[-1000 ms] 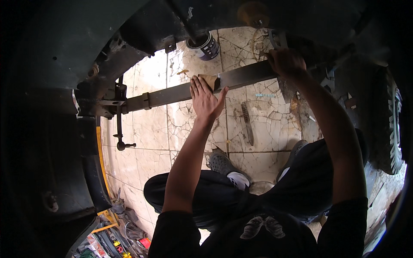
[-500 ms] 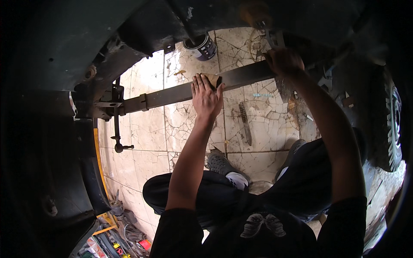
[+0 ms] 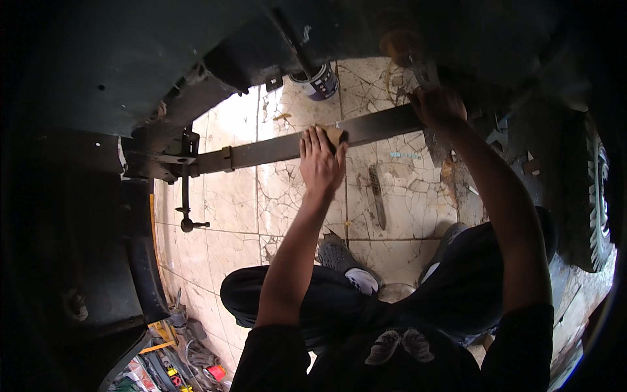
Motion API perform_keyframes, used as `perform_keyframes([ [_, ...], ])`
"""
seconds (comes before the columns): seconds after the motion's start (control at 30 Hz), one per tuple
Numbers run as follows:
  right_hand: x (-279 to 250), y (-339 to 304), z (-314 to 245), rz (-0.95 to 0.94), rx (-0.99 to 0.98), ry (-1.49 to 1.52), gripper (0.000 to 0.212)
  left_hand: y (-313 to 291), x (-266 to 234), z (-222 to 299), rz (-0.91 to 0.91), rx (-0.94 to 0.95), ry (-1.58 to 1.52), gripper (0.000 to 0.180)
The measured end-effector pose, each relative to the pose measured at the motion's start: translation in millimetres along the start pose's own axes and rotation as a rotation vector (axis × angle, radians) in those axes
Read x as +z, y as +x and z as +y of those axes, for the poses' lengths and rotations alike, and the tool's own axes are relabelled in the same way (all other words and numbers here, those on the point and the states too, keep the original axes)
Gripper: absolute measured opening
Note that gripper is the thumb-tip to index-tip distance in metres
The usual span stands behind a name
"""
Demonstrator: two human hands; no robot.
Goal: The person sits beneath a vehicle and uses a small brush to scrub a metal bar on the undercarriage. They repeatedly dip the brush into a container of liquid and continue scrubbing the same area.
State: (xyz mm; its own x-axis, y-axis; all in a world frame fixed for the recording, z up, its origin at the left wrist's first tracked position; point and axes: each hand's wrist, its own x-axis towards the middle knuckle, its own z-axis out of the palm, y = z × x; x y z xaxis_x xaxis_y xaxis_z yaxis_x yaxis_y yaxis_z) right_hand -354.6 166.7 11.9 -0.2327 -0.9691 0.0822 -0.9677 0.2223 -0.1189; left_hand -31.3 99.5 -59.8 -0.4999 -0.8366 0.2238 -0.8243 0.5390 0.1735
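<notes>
A dark flat metal bar [image 3: 268,151] runs across in front of me, rising to the right beneath the dark vehicle body. My left hand [image 3: 321,163] presses a folded tan piece of sandpaper [image 3: 335,136], dark at one edge, against the bar's middle; the fingers point away from me and the thumb is on the right side. Farther right, my right hand [image 3: 441,108] is closed around the bar near its shadowed end. The right fingertips are hard to see in the dark.
A brush with a long handle [image 3: 377,196] lies on the cracked tile floor [image 3: 228,202]. A paint can [image 3: 317,83] stands beyond the bar. At left, a rod with a ball joint [image 3: 187,224] hangs down. Tools lie at lower left [image 3: 173,366]; a tyre [image 3: 597,196] stands at right.
The view has shifted slightly, so everything sits a bit lower and to the right. My left hand stays on the sandpaper and bar; my right hand keeps its grip.
</notes>
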Motion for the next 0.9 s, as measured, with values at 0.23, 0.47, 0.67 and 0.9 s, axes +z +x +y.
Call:
perform_keyframes([
  [0.23, 4, -4, 2, 0.094, -0.037, 0.053, 0.04, -12, -6, 0, 0.01, 0.031, 0.056, 0.09],
  [0.47, -2, -1, 2, -0.018, 0.002, 0.015, 0.047, 8, -3, 10, -0.043, -0.069, -0.007, 0.096],
  [0.67, 4, -2, 3, 0.067, -0.081, 0.003, 0.046, -18, -8, 9, -0.043, 0.008, 0.087, 0.099],
  [0.9, 5, -1, 1, 0.07, -0.085, -0.005, 0.048, 21, -9, 6, -0.044, -0.12, 0.004, 0.096],
])
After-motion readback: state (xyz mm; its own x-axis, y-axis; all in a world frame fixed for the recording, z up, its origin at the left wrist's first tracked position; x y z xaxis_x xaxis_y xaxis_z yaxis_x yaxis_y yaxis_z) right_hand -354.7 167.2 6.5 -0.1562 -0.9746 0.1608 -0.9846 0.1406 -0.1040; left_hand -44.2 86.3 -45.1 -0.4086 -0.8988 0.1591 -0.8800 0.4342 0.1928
